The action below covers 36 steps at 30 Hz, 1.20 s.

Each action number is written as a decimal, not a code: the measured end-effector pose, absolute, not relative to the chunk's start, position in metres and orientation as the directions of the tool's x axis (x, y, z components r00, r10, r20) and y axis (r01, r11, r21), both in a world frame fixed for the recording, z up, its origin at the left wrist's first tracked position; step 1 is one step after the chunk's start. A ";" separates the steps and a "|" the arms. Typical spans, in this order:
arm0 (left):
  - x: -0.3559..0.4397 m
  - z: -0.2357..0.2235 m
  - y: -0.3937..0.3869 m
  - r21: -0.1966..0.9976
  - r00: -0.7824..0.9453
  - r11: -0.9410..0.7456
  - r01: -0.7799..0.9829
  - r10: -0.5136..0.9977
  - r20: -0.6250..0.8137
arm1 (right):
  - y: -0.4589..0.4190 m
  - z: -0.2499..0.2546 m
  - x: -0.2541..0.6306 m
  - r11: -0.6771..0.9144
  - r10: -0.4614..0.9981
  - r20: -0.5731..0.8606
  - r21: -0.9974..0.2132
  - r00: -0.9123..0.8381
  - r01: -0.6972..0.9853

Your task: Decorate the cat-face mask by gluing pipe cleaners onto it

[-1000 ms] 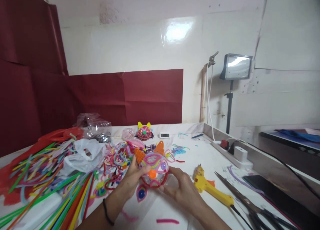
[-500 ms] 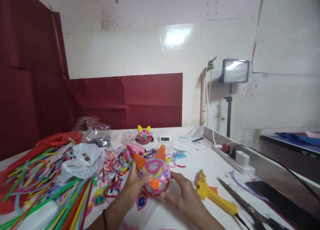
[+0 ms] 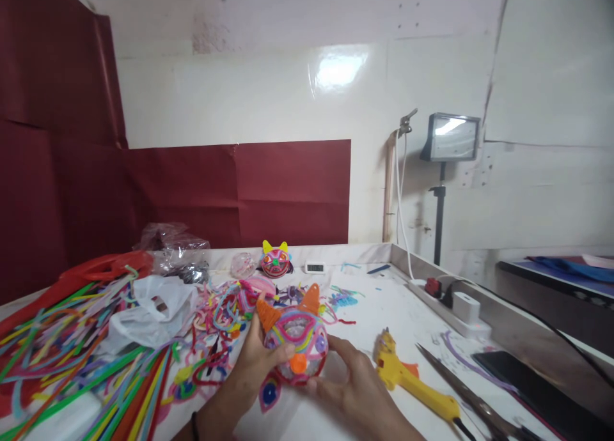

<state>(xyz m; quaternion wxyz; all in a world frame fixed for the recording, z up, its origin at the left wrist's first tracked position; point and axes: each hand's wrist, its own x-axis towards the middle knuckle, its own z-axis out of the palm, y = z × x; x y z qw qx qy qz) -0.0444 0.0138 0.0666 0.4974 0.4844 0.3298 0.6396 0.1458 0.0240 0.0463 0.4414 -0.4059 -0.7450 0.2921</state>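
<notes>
Both of my hands hold a round pipe-cleaner cat face [image 3: 296, 342] with two orange ears and an orange nose, just above the white table [image 3: 384, 300]. My left hand [image 3: 253, 367] grips its left side, thumb across the front. My right hand [image 3: 355, 383] cups its right and lower edge with curled fingers. A small loose coiled piece [image 3: 269, 393] with a blue centre lies right below the face. A yellow glue gun [image 3: 412, 380] lies just right of my right hand.
A big heap of coloured pipe cleaners [image 3: 86, 351] and a white plastic bag [image 3: 148, 310] fill the left. A finished cat face [image 3: 275, 261] stands at the back. Scissors [image 3: 470, 399], a dark phone [image 3: 537, 390] and a power strip [image 3: 455, 307] lie to the right.
The cat face has tipped slightly and sunk a little in my hands. The view has shifted a bit; my hands keep their grip.
</notes>
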 end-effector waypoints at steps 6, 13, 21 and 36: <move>-0.044 0.066 0.015 0.908 -0.072 -0.290 -0.303 0.957 0.281 | 0.027 0.036 0.145 0.468 0.884 0.414 -0.789 -0.219 0.398; -0.046 0.061 0.018 0.916 -0.056 -0.306 -0.259 0.952 0.302 | 0.024 0.040 0.146 0.467 0.882 0.396 -0.802 -0.255 0.372; -0.046 0.063 0.017 0.925 -0.073 -0.336 -0.176 0.942 0.328 | 0.027 0.034 0.146 0.467 0.882 0.398 -0.809 -0.252 0.358; -0.044 0.055 0.021 0.905 -0.145 -0.386 -0.177 0.920 0.364 | 0.032 0.022 0.145 0.459 0.888 0.410 -0.811 -0.207 0.362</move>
